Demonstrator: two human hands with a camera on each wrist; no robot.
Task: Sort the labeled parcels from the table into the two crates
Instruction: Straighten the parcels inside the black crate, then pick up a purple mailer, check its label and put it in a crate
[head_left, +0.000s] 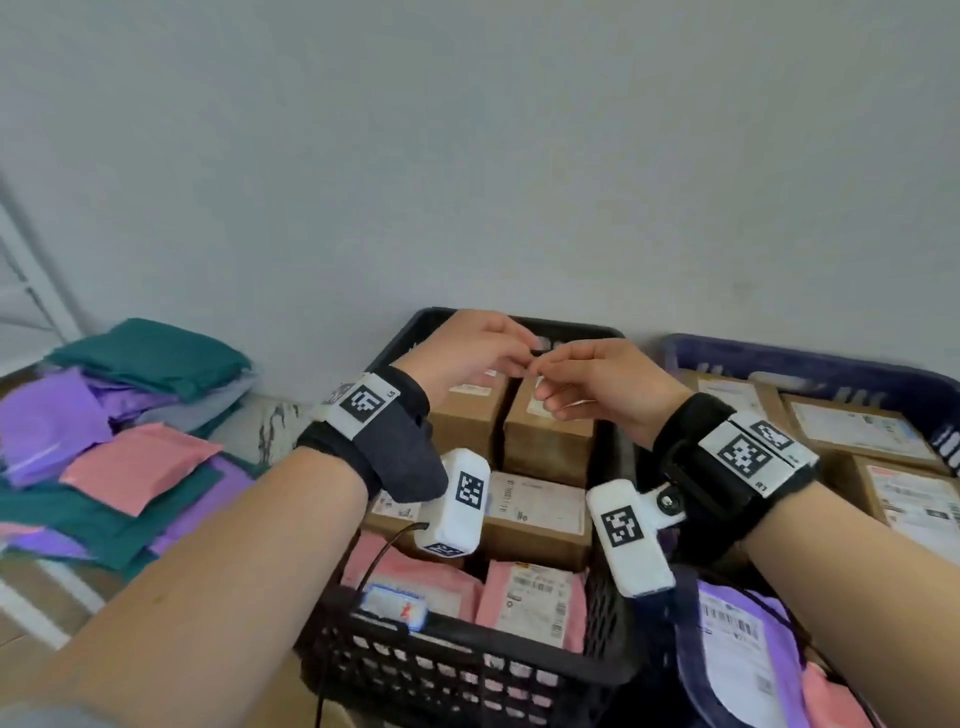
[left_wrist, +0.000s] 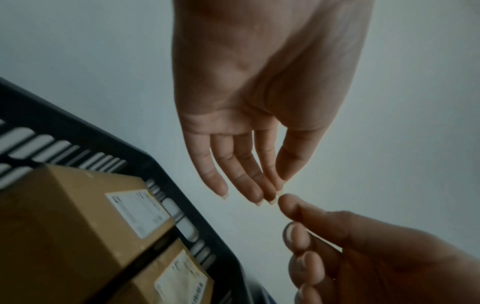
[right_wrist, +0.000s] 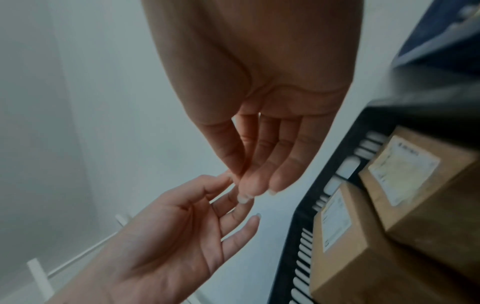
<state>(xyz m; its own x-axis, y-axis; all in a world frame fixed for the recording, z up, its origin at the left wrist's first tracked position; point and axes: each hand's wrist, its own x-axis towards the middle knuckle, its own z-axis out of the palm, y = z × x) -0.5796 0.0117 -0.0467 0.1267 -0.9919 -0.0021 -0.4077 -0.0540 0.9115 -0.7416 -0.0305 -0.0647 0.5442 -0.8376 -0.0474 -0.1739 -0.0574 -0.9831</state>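
— Bare skin only at the grip? What did each hand hold?

— Nothing. The left hand (head_left: 462, 349) and right hand (head_left: 597, 383) met fingertip to fingertip above the far end of the black crate (head_left: 467, 670). Wrist views showed the left fingers (left_wrist: 233, 174) nearly straight and the right fingers (right_wrist: 259, 164) gently bent, both palms empty.

— Where were the parcels?

— Black crate: two brown boxes (head_left: 545, 441) side by side at the far end, directly under the hands; a flatter labelled box (head_left: 535, 514) nearer; two pink mailers (head_left: 535, 603) nearest the camera. Blue crate (head_left: 810, 364), just right of the black one: flat brown boxes (head_left: 857, 431) with white labels, and a purple mailer (head_left: 743, 660) with a barcode label at its near end.

— And outside the crates?

— A loose pile of mailers (head_left: 119, 431), teal, purple and pink, lay on the table to the left. A pale wall (head_left: 467, 156) stood behind everything.
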